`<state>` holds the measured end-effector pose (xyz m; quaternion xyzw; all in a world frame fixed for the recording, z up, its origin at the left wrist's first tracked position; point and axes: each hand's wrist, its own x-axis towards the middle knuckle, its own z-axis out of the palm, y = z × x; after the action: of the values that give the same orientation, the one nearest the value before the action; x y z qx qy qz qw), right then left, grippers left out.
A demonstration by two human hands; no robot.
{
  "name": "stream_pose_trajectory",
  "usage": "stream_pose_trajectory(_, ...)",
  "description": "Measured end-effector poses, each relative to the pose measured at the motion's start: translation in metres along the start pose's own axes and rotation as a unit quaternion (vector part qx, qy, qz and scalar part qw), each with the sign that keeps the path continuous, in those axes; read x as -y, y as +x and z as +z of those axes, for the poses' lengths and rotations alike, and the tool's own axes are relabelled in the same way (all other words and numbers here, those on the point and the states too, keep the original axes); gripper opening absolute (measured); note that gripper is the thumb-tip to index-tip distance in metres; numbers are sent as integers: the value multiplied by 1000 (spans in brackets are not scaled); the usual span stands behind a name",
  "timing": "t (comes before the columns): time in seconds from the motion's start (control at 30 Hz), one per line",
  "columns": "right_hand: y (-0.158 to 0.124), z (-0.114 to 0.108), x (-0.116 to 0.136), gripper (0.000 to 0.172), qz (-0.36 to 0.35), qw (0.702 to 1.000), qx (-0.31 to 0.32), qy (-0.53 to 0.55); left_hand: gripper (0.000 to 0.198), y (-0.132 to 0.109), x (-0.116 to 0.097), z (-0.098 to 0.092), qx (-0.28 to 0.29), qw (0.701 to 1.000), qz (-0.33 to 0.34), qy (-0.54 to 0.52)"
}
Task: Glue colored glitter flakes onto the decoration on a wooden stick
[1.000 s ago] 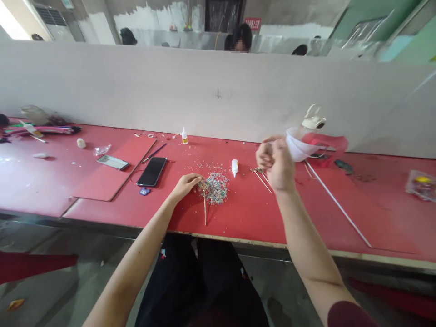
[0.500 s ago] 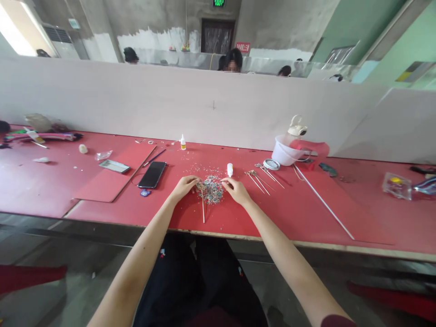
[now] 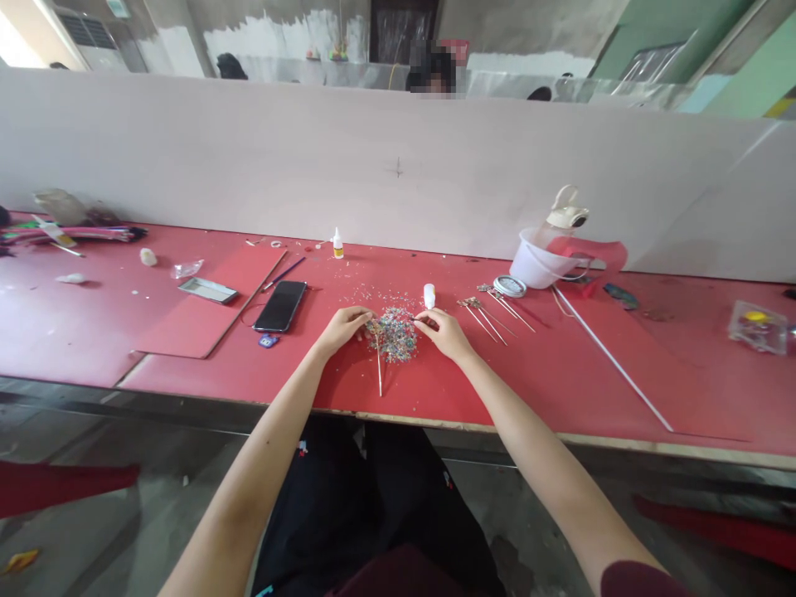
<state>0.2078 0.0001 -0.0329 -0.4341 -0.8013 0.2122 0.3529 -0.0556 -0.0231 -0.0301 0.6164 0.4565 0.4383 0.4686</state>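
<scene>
A loose pile of small multicoloured beads (image 3: 400, 342) lies on the red table in front of me. My left hand (image 3: 343, 330) is closed at the pile's left edge, pinching the decorated top of a thin metal hair stick (image 3: 380, 375). The shaft of the stick points down towards the table's front edge. On the other side of the pile, my right hand (image 3: 445, 333) is closed in a pinch. A small dark tip shows at its fingers, too small to name. A white glue bottle (image 3: 429, 296) is just beyond this hand.
Several hair sticks (image 3: 485, 319) lie to the right, beside a round white lid (image 3: 509, 287) and a white bucket (image 3: 540, 264). Leftward are a phone (image 3: 281, 307), a blue pen (image 3: 284, 274) and a grey tray (image 3: 208, 290). Another glue bottle (image 3: 337, 245) stands near the white partition (image 3: 279, 157).
The view has tilted down and shifted slightly, so the table sits a little higher and further right in the picture. Both hands keep nearly the same pose around the beads.
</scene>
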Motion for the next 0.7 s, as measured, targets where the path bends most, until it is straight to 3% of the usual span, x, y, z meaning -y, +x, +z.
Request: stream_pose_trajectory(0.7, 9, 6, -8, 15, -33, 999, 26, 1, 35, -1, -4, -1, -5, 1000, -10, 29)
